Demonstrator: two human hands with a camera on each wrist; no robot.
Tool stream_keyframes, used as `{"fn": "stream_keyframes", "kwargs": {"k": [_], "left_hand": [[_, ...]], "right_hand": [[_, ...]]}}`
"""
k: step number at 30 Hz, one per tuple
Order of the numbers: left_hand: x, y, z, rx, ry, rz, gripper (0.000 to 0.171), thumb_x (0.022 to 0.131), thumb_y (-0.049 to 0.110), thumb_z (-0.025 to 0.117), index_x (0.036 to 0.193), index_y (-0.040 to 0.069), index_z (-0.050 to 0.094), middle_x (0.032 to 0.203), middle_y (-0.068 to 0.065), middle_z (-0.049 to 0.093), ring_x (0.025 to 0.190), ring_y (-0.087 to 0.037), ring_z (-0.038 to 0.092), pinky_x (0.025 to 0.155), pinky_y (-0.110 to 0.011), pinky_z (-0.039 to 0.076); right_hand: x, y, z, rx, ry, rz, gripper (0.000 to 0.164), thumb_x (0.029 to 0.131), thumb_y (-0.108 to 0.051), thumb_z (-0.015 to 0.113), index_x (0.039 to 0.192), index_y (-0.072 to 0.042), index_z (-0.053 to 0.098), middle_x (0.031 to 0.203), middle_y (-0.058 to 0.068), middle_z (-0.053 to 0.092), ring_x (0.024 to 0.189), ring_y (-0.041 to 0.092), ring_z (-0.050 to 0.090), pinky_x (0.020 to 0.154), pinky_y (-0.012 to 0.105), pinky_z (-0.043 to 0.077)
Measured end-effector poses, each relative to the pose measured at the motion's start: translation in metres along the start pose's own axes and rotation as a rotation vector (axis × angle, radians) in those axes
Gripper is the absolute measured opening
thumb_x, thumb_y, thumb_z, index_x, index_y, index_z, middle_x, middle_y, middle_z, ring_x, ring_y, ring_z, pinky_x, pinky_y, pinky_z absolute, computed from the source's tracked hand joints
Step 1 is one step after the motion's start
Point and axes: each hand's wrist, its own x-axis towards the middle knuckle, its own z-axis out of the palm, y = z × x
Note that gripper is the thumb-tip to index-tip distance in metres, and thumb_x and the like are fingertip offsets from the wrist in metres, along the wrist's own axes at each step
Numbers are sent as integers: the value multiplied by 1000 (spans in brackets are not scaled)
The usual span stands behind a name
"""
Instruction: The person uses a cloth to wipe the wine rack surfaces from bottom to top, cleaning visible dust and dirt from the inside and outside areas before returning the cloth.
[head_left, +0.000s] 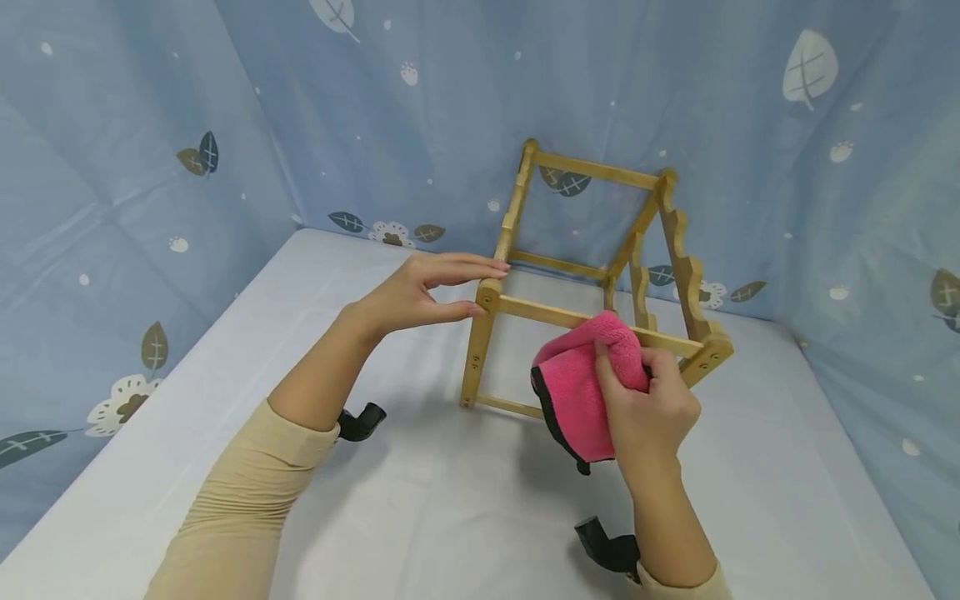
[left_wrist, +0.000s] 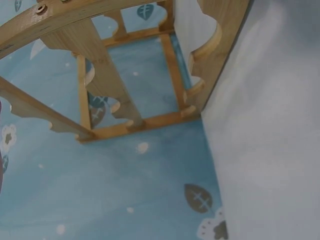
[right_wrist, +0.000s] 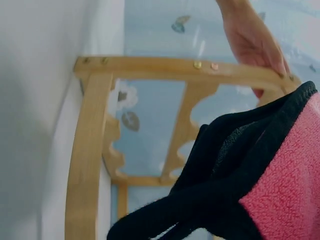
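Note:
A light wooden rack (head_left: pixel 540 312) with scalloped side rails stands on the white surface, near the back. My left hand (head_left: pixel 416 293) holds its near left corner, thumb in front and fingers over the top rail. The right wrist view shows this left hand (right_wrist: pixel 252 47) at the corner too. My right hand (head_left: pixel 652 408) pinches a bunched pink cloth (head_left: pixel 573 400) with black edging against the near top bar, hiding part of it. Scalloped rails of the rack (left_wrist: pixel 97 55) fill the upper left wrist view, where neither hand shows clearly.
Blue curtain (head_left: pixel 420 108) with leaf and flower prints surrounds the white tabletop (head_left: pixel 420 517) at the back and sides. Black curved pieces show by the wrists, one near the left forearm (head_left: pixel 362 422) and one near the right (head_left: pixel 606 546).

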Motion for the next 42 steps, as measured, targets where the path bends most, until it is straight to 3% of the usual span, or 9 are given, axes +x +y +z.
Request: {"fn": "stream_keyframes", "kwargs": {"k": [4,11,14,17,23,28,33,38,42], "left_hand": [[1,-1,0,-7,2,11,43,83,3,70,126,3,61,126,-18,59,121,-23,54,96,-38,48],[0,-3,1,-30,2,31,41,86,6,69,126,0,60,127,-19,58,122,-24,54,95,-35,48],[1,-3,2,-32,2,37,41,86,6,68,126,-1,60,127,-21,58,122,-24,53,96,-35,48],[2,-3,2,-33,2,36,40,86,6,68,125,-3,59,126,-23,57,122,-25,53,97,-36,47],[-1,-4,3,-14,4,32,42,86,7,68,127,2,60,126,-22,57,122,-23,53,98,-36,47],[-2,-4,3,5,5,29,42,86,7,69,126,-2,59,128,-18,58,122,-22,53,99,-36,46],[-1,-3,2,13,4,7,43,84,2,70,125,-3,59,129,-17,58,122,-22,53,100,-37,46],[-1,-3,2,13,6,6,44,83,2,70,125,-3,58,129,-17,58,122,-22,53,100,-38,45],[-2,-4,2,6,13,19,43,84,5,70,126,-1,59,128,-18,58,122,-22,53,100,-38,46]], "right_hand": [[2,8,-12,14,55,46,30,75,-8,79,80,11,56,70,21,64,62,27,61,73,0,39],[4,21,-36,-73,99,203,35,78,-18,78,81,11,59,71,20,62,66,-16,43,65,2,40],[6,26,-44,-82,95,247,36,79,-21,77,81,11,60,67,-8,60,62,-15,43,62,2,40],[7,29,-47,-87,86,257,36,78,-21,77,80,11,60,66,-14,55,60,-14,43,60,1,39],[-5,22,-43,-45,4,100,36,76,-19,80,78,10,59,68,20,62,59,-7,50,65,-2,38],[-21,11,-26,40,-114,-167,53,83,-46,69,72,4,57,60,13,62,46,21,55,53,8,45],[-34,3,-3,85,-289,-352,51,88,-53,58,71,-5,58,54,2,59,40,11,50,39,18,41],[-45,0,18,52,-549,-453,39,82,-44,71,71,-11,54,50,-8,44,42,-1,33,39,10,28],[-52,-3,34,-46,-804,-424,39,76,-38,77,70,-15,47,48,-11,30,43,-2,23,39,12,20]]}}
